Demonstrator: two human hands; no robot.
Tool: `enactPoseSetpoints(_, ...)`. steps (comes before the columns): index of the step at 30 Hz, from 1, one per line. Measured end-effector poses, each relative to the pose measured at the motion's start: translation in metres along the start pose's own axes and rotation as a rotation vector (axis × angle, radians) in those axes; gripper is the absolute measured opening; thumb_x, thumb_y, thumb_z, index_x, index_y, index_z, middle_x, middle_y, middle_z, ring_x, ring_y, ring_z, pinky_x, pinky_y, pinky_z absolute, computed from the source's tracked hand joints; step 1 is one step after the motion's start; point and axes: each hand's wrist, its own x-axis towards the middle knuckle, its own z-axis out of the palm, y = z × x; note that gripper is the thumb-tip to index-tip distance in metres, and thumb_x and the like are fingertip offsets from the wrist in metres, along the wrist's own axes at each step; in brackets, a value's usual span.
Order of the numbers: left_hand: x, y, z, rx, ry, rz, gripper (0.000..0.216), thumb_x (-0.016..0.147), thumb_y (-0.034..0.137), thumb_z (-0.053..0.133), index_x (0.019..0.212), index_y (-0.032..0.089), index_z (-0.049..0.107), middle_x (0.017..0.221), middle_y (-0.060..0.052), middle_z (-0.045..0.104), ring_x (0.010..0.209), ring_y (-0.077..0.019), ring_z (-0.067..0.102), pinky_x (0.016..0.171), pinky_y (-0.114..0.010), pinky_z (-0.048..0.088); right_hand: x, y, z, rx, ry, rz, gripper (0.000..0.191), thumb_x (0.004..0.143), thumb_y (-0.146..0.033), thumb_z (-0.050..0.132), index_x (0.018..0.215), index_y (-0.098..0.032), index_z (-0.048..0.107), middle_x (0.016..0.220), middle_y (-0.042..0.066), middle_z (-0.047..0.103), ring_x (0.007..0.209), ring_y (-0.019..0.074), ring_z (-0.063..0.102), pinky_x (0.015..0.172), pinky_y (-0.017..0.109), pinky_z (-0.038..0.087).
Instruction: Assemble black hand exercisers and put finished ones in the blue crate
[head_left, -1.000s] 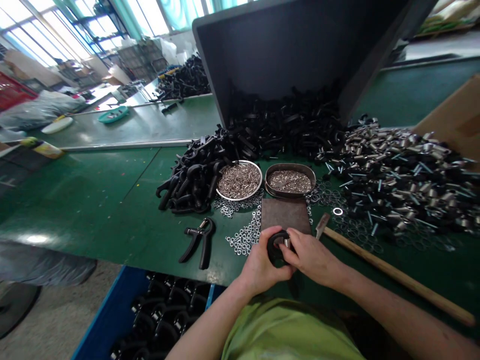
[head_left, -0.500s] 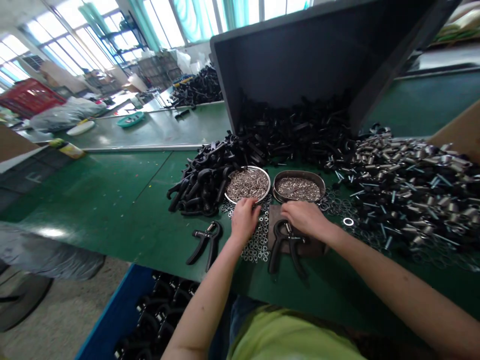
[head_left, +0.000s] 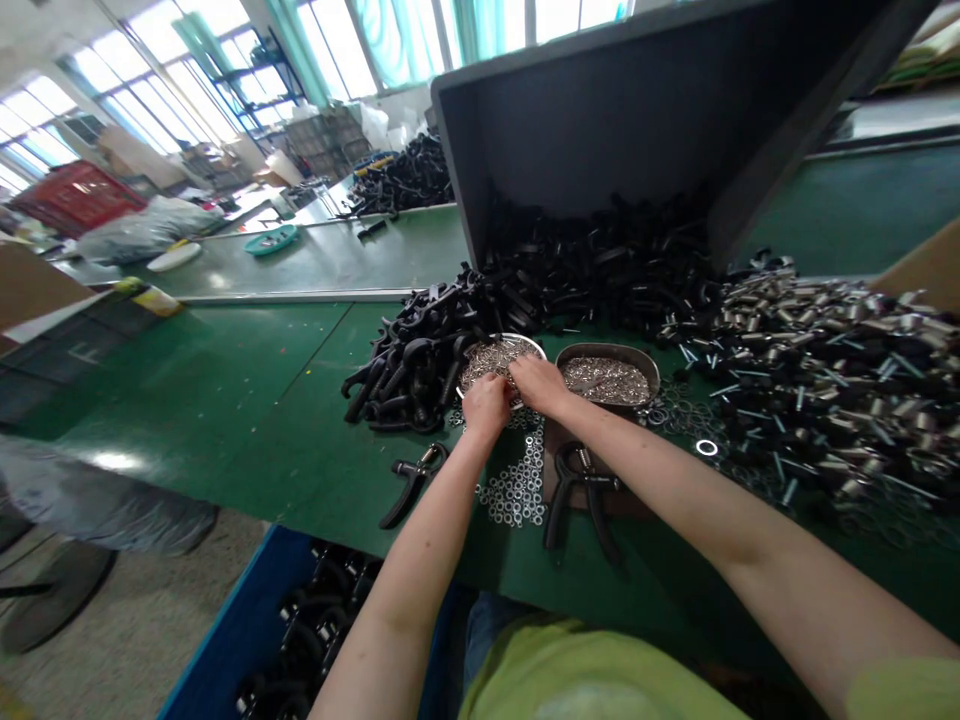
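Both of my hands reach into the round metal dish (head_left: 534,345) of small silver pins. My left hand (head_left: 486,402) is curled at the dish's near rim, fingers closed. My right hand (head_left: 538,382) pinches among the pins beside it. What each hand holds is too small to name. A black hand gripper (head_left: 583,490) lies free on a dark metal block (head_left: 556,436) below my right forearm. Another black hand gripper (head_left: 411,480) lies on the green table (head_left: 225,400) to the left. Loose silver washers (head_left: 517,485) are scattered between them.
An oval dish (head_left: 609,376) of small silver parts sits right of the round one. A heap of black handles (head_left: 420,360) spills from a tipped grey bin (head_left: 600,110). Springs and bolts (head_left: 825,360) pile up at right. A blue crate (head_left: 247,630) of grippers stands below the table edge.
A second ago both hands held a gripper over the block. It now lies on the block, and both hands have moved forward to the round dish of pins.
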Motion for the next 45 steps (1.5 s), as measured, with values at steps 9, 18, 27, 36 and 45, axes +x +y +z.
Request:
enactPoseSetpoints(9,-0.019,-0.01,-0.012,-0.479,0.024,-0.14,0.023,0.09,0.036,0.041,0.091,0.017,0.053,0.07,0.0,0.062,0.051,-0.0101,0.055,0.05,-0.021,0.04,-0.07,0.024,-0.023,0.382,0.079,0.1,0.028,0.091,-0.019,0.035,0.112,-0.016,0.051,0.087,0.004,0.069,0.072,0.0122,0.063,0.067,0.024,0.046)
enactPoseSetpoints(18,-0.108,-0.004,-0.001,-1.097,-0.461,-0.289,0.032,0.067,0.036,0.07,0.088,0.012,0.064,0.073,-0.004,0.066,0.051,-0.0084,0.055,0.046,-0.019,0.041,-0.135,0.045,0.004,0.415,0.09,0.22,0.021,0.085,-0.032,0.048,0.076,-0.017,0.06,0.079,0.003,0.067,0.075,0.0154,0.061,0.069,0.026,0.042)
enactPoseSetpoints(27,-0.115,0.019,0.019,-0.731,-0.29,-0.042,0.018,0.079,0.034,0.059,0.073,0.017,0.062,0.063,0.001,0.061,0.059,-0.0123,0.056,0.057,-0.023,0.044,-0.141,0.035,0.013,0.135,0.083,0.094,0.02,0.089,-0.027,0.046,0.079,-0.018,0.061,0.085,0.008,0.065,0.087,0.0209,0.055,0.073,0.031,0.038)
enactPoseSetpoints(36,-0.112,0.035,0.04,-0.227,-0.171,0.275,0.007,0.083,0.023,0.059,0.08,0.018,0.063,0.08,-0.003,0.062,0.075,-0.0154,0.057,0.069,-0.025,0.043,-0.219,0.074,-0.011,-0.149,0.123,0.179,0.02,0.086,-0.035,0.052,0.098,-0.02,0.058,0.098,0.006,0.063,0.093,0.0221,0.054,0.071,0.031,0.043)
enactPoseSetpoints(45,-0.112,0.036,0.041,-0.26,-0.139,0.24,0.009,0.084,0.022,0.058,0.079,0.017,0.062,0.081,-0.003,0.062,0.075,-0.0153,0.058,0.07,-0.025,0.043,-0.298,0.106,0.005,-0.396,0.034,0.382,0.02,0.086,-0.035,0.048,0.083,-0.016,0.053,0.081,0.009,0.058,0.078,0.025,0.056,0.064,0.035,0.04)
